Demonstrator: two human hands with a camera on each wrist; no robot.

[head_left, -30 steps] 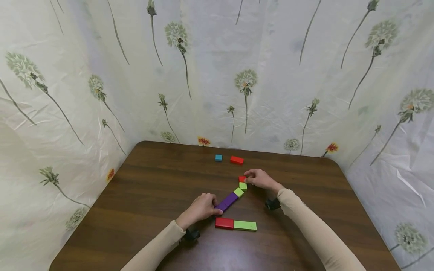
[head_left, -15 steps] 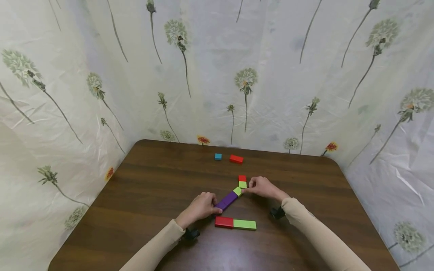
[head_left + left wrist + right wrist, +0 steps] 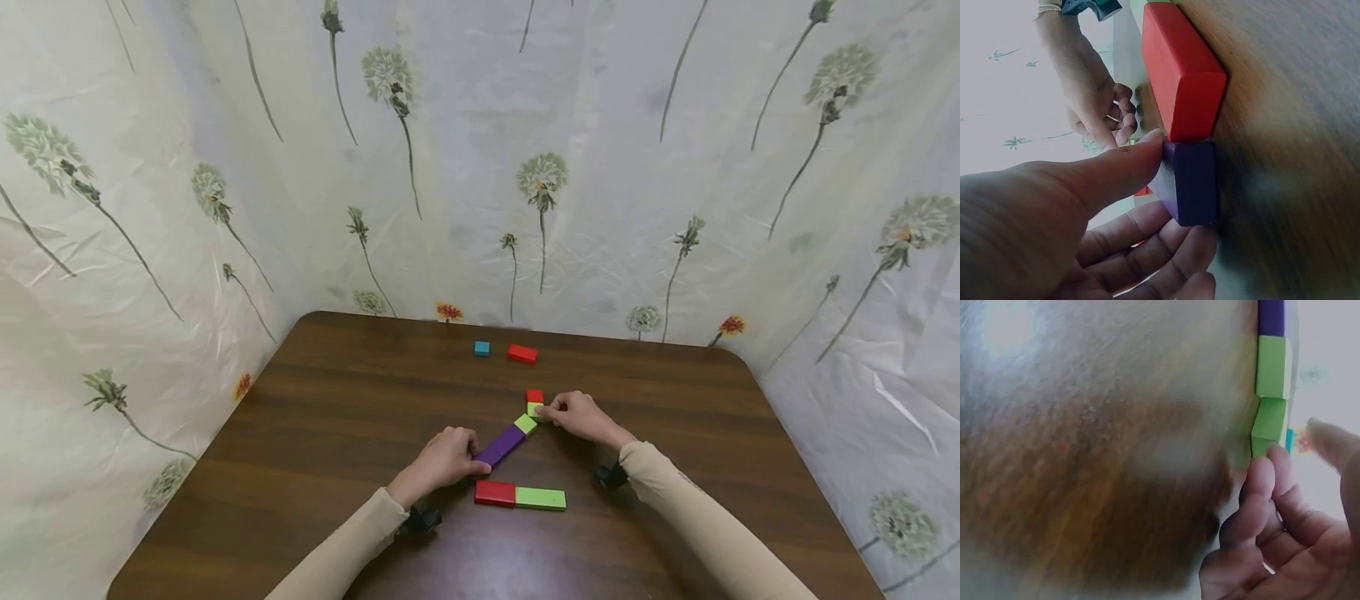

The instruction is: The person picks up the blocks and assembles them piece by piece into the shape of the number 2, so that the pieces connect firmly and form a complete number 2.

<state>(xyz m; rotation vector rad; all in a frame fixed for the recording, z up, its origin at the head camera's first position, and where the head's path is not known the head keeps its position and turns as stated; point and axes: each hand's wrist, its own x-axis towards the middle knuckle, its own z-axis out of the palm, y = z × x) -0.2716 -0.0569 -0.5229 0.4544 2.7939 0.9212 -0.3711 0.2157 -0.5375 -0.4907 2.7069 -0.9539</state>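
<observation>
My left hand [image 3: 447, 456] pinches the near end of a purple block row [image 3: 504, 444] between thumb and fingers. The left wrist view shows the thumb on one side of the purple block [image 3: 1196, 184] and the fingers on the other. A light green block [image 3: 526, 425] continues the row at its far end. Beyond it, at an angle, lies another green block [image 3: 1270, 419], followed by a small red block [image 3: 534, 395]. My right hand [image 3: 579, 415] touches this second green block with its fingertips; in the right wrist view the thumb stands apart from it.
In front of the purple row lie a red block [image 3: 495, 493] and a long green block [image 3: 541, 498], end to end. A blue block [image 3: 482, 348] and another red block [image 3: 522, 353] sit near the far edge of the brown table [image 3: 360, 375]. Floral curtains surround it.
My right hand moves from the small red block down to the joint between the green blocks, then slightly up onto the second green one. The left hand keeps its hold.
</observation>
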